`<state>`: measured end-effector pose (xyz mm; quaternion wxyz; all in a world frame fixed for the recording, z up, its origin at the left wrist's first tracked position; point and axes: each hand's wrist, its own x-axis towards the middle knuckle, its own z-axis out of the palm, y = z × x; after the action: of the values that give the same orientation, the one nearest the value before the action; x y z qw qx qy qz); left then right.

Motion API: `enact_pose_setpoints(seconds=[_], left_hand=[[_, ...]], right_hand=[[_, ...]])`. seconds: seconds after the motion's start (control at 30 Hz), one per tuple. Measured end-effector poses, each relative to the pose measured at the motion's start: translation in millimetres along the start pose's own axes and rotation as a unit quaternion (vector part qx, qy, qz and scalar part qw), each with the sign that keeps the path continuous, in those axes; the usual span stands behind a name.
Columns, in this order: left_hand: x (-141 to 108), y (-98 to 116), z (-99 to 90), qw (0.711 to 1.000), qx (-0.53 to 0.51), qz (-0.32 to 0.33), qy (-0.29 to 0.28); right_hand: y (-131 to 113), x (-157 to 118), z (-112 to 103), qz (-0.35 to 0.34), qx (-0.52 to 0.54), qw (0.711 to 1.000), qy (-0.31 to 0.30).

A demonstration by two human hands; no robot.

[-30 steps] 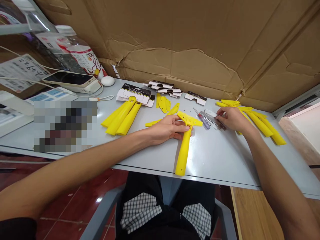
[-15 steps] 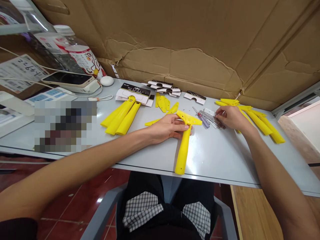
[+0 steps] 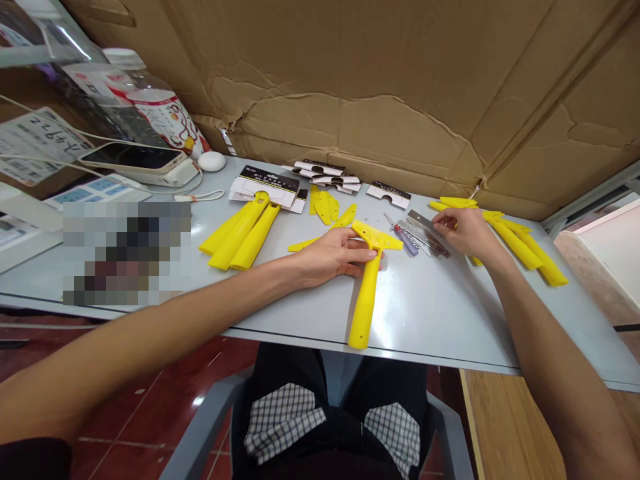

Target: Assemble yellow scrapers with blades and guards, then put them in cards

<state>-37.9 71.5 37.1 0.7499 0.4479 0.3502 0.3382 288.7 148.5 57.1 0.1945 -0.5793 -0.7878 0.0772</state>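
Observation:
My left hand is closed around the neck of a yellow plastic scraper, just below its wide head. The scraper's handle points toward the table's front edge. To the right, my right hand pinches the end of a thin metal blade between thumb and fingers. Below that blade lie more metal blades, partly overlapping. A screwdriver with a clear purple and red handle rests beside them, among small screws. Loose yellow plates are spread out behind my left hand.
Yellow scraper handles are piled at the right. Several finished-looking scrapers with black-and-white cards lie at left. More folded cards sit along the cardboard wall. A phone, cables and bottles crowd the left corner.
My right hand has shifted slightly, and a blade now sticks out from its fingertips, apart from the pile. My left hand and the scraper have stayed in place.

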Motion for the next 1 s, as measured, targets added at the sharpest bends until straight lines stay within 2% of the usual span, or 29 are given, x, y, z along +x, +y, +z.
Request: enact_pose_setpoints(seconds=[0.1,0.2,0.4,0.6,1.0], left_hand=[[0.6,-0.4,-0.1,1.0,-0.003,0.002,-0.004],[0.3,0.3,0.4,1.0,0.0,0.001,-0.007],[-2.1,1.4,3.5,0.999,0.028,0.007,-0.021],[-1.2,-4.7,2.4,0.998,0.048,0.015,-0.038],[-2.6,-2.2,4.4,0.998,0.062,0.008,-0.029]], right_hand=[[-16.4,-4.1,-3.4,0.011,0.094,0.995,0.025],[-40.9,-12.2,-5.8,0.006,0.2,0.979,0.023],[-79.1,-28.4,4.0,0.009,0.32,0.945,-0.06],[-85.6,-31.2,18.4,-0.018,0.34,0.936,-0.09],[-85.7,-31.1,19.3,-0.014,0.348,0.933,-0.092]])
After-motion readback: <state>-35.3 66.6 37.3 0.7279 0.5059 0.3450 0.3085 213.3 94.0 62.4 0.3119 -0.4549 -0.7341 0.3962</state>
